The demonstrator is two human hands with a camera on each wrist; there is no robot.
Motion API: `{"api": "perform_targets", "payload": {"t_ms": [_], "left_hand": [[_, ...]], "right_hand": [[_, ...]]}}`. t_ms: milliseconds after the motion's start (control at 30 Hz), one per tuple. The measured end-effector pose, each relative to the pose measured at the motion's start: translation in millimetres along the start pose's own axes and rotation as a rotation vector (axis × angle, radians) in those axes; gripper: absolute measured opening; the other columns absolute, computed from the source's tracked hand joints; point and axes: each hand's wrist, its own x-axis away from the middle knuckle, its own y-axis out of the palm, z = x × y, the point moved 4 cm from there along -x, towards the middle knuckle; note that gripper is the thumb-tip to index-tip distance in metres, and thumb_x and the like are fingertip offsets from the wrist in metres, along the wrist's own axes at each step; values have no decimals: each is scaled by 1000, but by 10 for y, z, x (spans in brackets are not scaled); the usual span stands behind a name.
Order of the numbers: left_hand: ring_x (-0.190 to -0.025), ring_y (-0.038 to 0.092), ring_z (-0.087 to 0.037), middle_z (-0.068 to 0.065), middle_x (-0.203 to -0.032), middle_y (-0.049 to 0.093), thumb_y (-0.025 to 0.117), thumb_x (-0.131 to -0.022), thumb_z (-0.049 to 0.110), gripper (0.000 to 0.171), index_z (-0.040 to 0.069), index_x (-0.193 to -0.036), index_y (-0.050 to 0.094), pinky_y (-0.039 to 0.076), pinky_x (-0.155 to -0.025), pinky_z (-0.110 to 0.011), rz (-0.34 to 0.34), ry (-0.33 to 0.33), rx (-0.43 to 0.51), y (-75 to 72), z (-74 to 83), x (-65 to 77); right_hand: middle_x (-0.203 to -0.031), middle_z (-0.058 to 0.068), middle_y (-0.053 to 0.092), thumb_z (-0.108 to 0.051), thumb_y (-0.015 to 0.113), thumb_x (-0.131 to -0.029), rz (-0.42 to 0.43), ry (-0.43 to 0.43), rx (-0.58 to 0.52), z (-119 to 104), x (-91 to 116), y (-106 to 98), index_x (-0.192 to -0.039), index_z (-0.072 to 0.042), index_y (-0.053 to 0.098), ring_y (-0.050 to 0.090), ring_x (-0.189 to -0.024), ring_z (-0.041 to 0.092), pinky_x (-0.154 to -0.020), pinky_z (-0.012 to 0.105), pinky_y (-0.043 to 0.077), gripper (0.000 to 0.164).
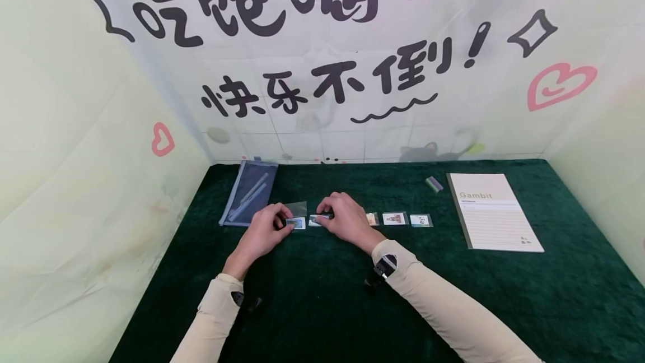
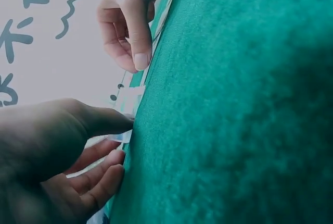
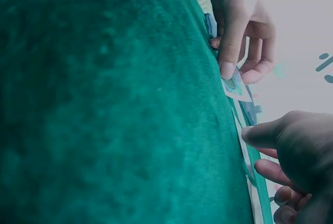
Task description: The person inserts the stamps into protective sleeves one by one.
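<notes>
My left hand pinches a small picture card between thumb and fingers at the left end of a row. That card stands tilted up off the cloth in the right wrist view, its print showing beside the thumb. A clear plastic piece lies just behind it. My right hand is over the neighbouring card, fingers bent, thumb and forefinger apart in the right wrist view; whether they touch that card is unclear. Further right lie cards in clear sleeves: one partly hidden, two in full view.
Behind the left hand lies a blue zip pouch with pen-like sticks inside. At the right are a Gambit notebook and a small green and purple block. Dark green cloth covers the table; a printed curtain hangs behind.
</notes>
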Motion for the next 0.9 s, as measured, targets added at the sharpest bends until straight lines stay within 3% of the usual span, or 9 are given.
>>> {"api": "perform_targets", "payload": {"t_ms": [200, 400, 533, 667, 767, 900], "left_hand": [[-90, 67, -15, 1, -104, 74, 70, -107, 18, 7, 19, -114, 70, 56, -80, -30, 27, 15, 83, -56, -64, 54], [-93, 67, -16, 1, -106, 73, 68, -109, 19, 7, 20, -115, 70, 58, -83, -30, 26, 32, 120, -92, -111, 87], [-93, 67, -17, 2, -106, 73, 68, -109, 19, 7, 22, -115, 70, 59, -83, -30, 30, 36, 137, -99, -138, 89], [-93, 68, -17, 2, -106, 73, 68, -109, 18, 7, 23, -113, 70, 59, -83, -29, 38, 45, 144, -104, -140, 89], [-93, 68, -16, 2, -105, 74, 68, -109, 18, 6, 22, -113, 70, 59, -83, -29, 40, 54, 140, -104, -124, 90], [-93, 68, -15, 2, -104, 74, 68, -109, 18, 5, 22, -112, 70, 59, -82, -28, 40, 53, 133, -95, -117, 94]], "right_hand": [[-106, -5, 70, -31, 78, -102, 1, -9, -62, -44, -64, -2, -111, -24, 79, 61, -101, 14, -87, 37, 54, 11], [-119, 1, 75, -27, 74, -105, -39, -32, -93, -111, -150, 38, -127, -18, 76, 64, -112, 19, -96, 43, 57, 24], [-119, 3, 71, -30, 73, -105, -79, -57, -33, -179, -216, 91, -142, -18, 70, 60, -111, 21, -95, 41, 54, 39], [-114, 4, 65, -39, 71, -106, -107, -82, 105, -239, -276, 143, -152, -21, 63, 53, -104, 21, -89, 37, 46, 50], [-118, 4, 63, -45, 70, -106, -105, -79, 188, -255, -308, 176, -151, -21, 64, 51, -106, 21, -90, 36, 44, 51], [-123, 3, 62, -45, 75, -103, -88, -55, 192, -260, -339, 197, -139, -22, 70, 52, -113, 21, -96, 38, 44, 44]]}}
